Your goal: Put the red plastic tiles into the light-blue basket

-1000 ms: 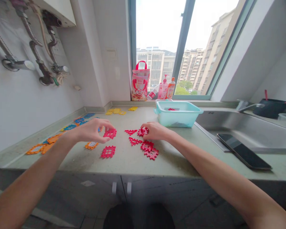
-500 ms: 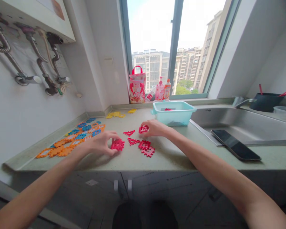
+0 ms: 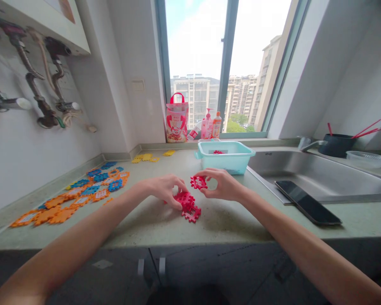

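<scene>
My right hand [image 3: 222, 184] pinches a red notched plastic building piece [image 3: 198, 182] between thumb and fingers, just above the counter. To its left, my left hand [image 3: 167, 189] is closed round another red building piece [image 3: 183, 198], low over the pile. Beneath and in front of it, a red notched piece [image 3: 192, 214] lies flat on the counter. The fingers partly cover the other red pieces there, so I cannot tell them all apart.
A light-blue plastic tub [image 3: 227, 159] with a red piece inside stands behind my right hand. Orange pieces [image 3: 62, 214], blue pieces [image 3: 100, 177] and yellow pieces [image 3: 146, 157] lie left. A phone [image 3: 306, 202] rests by the steel sink [image 3: 320, 180].
My left hand has moved right with its red piece, onto the red pile. My right hand has drawn slightly right, its piece still pinched. The view has shifted a little.
</scene>
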Demonstrator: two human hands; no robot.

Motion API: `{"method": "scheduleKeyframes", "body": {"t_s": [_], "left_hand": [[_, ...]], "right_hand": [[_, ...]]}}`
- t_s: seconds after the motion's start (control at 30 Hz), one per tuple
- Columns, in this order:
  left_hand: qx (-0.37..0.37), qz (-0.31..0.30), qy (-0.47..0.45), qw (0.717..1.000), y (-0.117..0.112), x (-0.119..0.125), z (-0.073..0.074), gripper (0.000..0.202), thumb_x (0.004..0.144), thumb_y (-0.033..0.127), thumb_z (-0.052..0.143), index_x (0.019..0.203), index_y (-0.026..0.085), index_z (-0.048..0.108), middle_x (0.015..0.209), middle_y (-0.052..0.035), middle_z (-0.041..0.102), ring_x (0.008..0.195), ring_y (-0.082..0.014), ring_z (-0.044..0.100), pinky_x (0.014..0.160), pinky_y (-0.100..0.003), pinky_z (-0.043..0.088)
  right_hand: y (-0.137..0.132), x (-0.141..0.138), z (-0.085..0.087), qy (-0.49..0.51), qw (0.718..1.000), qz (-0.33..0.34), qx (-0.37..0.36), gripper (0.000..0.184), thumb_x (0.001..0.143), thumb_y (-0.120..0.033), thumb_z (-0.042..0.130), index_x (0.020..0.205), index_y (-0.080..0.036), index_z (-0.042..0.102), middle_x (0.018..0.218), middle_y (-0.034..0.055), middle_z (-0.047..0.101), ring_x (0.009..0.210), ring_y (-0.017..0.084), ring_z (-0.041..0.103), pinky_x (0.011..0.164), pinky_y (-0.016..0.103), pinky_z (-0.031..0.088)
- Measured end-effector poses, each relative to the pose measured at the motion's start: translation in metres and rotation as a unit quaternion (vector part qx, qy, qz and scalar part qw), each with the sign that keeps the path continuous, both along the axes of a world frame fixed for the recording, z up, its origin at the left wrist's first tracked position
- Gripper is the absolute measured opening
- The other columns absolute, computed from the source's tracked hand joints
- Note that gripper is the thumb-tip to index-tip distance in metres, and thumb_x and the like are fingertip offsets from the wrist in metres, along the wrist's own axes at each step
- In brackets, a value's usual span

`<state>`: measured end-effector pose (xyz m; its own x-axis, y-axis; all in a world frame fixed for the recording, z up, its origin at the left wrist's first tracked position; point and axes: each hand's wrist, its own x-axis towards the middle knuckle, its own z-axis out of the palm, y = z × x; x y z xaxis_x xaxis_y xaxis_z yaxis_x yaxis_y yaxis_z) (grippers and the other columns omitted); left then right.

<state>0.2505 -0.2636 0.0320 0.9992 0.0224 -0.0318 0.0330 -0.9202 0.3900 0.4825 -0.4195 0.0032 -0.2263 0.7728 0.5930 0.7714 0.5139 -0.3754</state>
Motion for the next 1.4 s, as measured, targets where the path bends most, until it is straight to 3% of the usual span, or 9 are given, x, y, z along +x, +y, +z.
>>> {"method": "scheduleKeyframes", "body": {"t_s": [0.17,0.33,0.5,0.67,0.8,0.93,1.13,1.27,1.4], "left_hand": [[0.018,-0.011,-0.044,0.999,0.000,-0.002,-0.011,0.023,0.072,0.034,0.081,0.091,0.021,0.080,0.089,-0.0019,0.072,0.081,-0.0186,0.063,0.081,-0.029,0.048],[0.072,0.084,-0.054,0.992,0.029,-0.003,-0.020,0.034,0.070,0.040,0.080,0.098,0.021,0.082,0.089,-0.0032,0.073,0.078,-0.0193,0.062,0.072,-0.030,0.045],[0.079,0.128,-0.062,0.987,0.049,-0.010,-0.022,0.035,0.072,0.044,0.077,0.096,0.019,0.083,0.092,-0.0044,0.074,0.078,-0.0196,0.062,0.068,-0.030,0.043],[0.077,0.136,-0.063,0.986,0.051,-0.011,-0.025,0.035,0.071,0.043,0.076,0.096,0.020,0.083,0.089,-0.0029,0.072,0.076,-0.0188,0.060,0.067,-0.029,0.041],[0.070,0.144,-0.094,0.983,0.057,-0.011,-0.031,0.034,0.071,0.042,0.075,0.096,0.021,0.082,0.085,-0.0022,0.070,0.076,-0.0184,0.059,0.067,-0.028,0.041],[0.057,0.160,-0.112,0.979,0.063,-0.012,-0.033,0.029,0.071,0.042,0.074,0.088,0.020,0.081,0.084,-0.0030,0.069,0.076,-0.0185,0.060,0.069,-0.028,0.042],[0.049,0.157,-0.106,0.981,0.066,-0.012,-0.032,0.028,0.073,0.042,0.073,0.090,0.022,0.082,0.086,-0.0020,0.069,0.076,-0.0181,0.060,0.071,-0.027,0.042],[0.053,0.153,-0.097,0.982,0.067,-0.012,-0.033,0.027,0.075,0.039,0.072,0.093,0.023,0.083,0.087,-0.0019,0.069,0.077,-0.0186,0.060,0.071,-0.028,0.042],[0.044,0.142,-0.107,0.983,0.071,-0.014,-0.037,0.022,0.077,0.040,0.072,0.086,0.022,0.080,0.085,-0.0021,0.068,0.076,-0.0182,0.059,0.070,-0.028,0.041]], "right_hand": [[-0.007,-0.011,0.005,-0.018,1.000,0.024,0.006,0.042,0.083,-0.027,0.072,0.125,-0.023,0.073,0.107,0.0059,0.076,0.090,0.020,0.069,0.089,0.032,0.055],[-0.013,-0.024,0.005,-0.100,0.989,0.098,-0.051,0.043,0.081,-0.030,0.074,0.123,-0.024,0.074,0.106,0.0074,0.074,0.089,0.022,0.069,0.085,0.032,0.053],[-0.016,-0.039,0.003,-0.213,0.970,0.076,-0.094,0.041,0.082,-0.034,0.077,0.122,-0.024,0.074,0.096,0.0060,0.071,0.084,0.021,0.066,0.079,0.031,0.050],[-0.014,-0.045,-0.005,-0.224,0.968,0.065,-0.092,0.045,0.093,-0.055,0.074,0.126,-0.025,0.074,0.106,0.0093,0.072,0.091,0.023,0.069,0.084,0.032,0.052],[-0.004,-0.036,-0.013,-0.179,0.979,0.057,-0.079,0.032,0.094,-0.038,0.074,0.124,-0.028,0.077,0.109,0.0079,0.074,0.094,0.021,0.070,0.088,0.030,0.053],[0.005,-0.020,-0.018,-0.115,0.987,0.050,-0.104,0.046,0.079,-0.020,0.080,0.124,-0.031,0.080,0.112,0.0053,0.075,0.094,0.020,0.072,0.091,0.029,0.054],[0.009,-0.016,-0.023,-0.070,0.989,0.082,-0.097,0.057,0.073,-0.014,0.082,0.127,-0.030,0.080,0.121,0.0051,0.073,0.100,0.020,0.073,0.095,0.029,0.055],[0.022,-0.003,0.003,-0.052,0.996,0.072,-0.003,0.050,0.078,-0.014,0.078,0.126,-0.028,0.080,0.121,0.0069,0.073,0.103,0.021,0.073,0.095,0.032,0.056],[0.050,0.044,0.051,0.009,0.993,-0.029,0.115,0.037,0.084,-0.025,0.078,0.120,-0.026,0.082,0.120,0.0090,0.074,0.103,0.023,0.074,0.091,0.034,0.060]]}}
